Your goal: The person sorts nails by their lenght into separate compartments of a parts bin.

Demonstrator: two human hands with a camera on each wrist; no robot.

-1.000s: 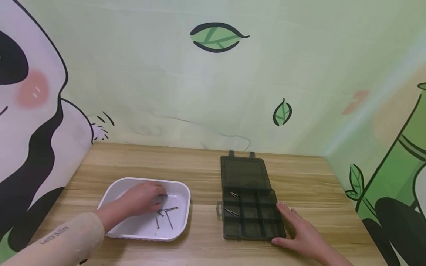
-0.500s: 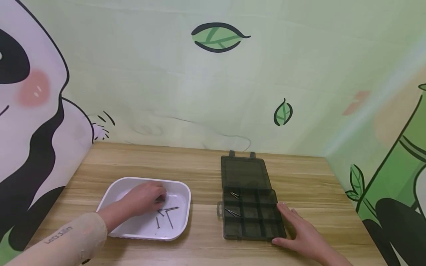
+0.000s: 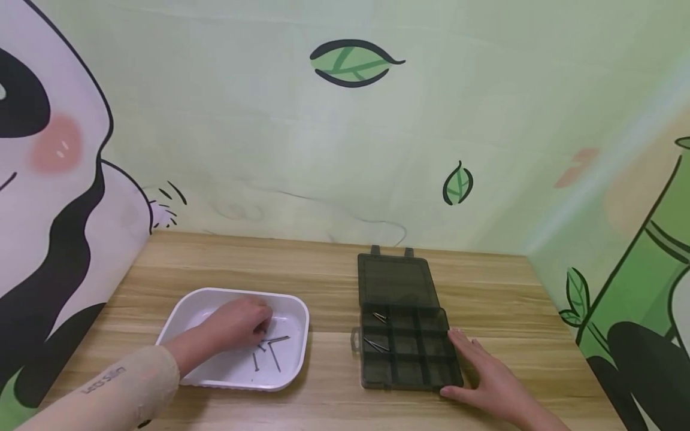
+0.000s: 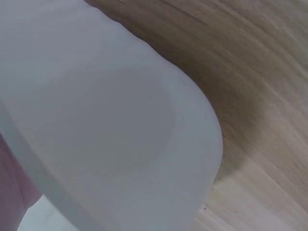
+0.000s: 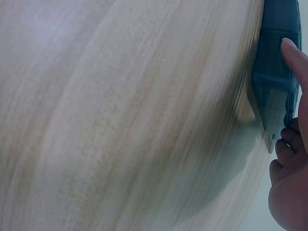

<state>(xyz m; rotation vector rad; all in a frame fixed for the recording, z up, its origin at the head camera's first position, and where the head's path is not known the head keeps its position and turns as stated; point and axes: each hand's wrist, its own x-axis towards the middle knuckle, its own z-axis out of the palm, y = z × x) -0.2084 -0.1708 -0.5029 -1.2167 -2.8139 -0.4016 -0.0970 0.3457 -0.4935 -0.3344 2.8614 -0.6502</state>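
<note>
We could fumble the thin metal fasteners (image 3: 275,357) in the white tray (image 3: 232,370) if our left hand (image 3: 242,323) pinches too loosely; its curled fingers (image 3: 264,315) hide whether they grip one, so we cannot tell. Our right hand (image 3: 487,380) lies loosely spread, touching the dark box (image 3: 404,342), where 2 compartments (image 3: 380,335) contain more.

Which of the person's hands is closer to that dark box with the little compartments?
The right hand: it touches the dark box at its right edge and near-right corner. The left hand is in the white tray, apart from the box, to its left.
</note>
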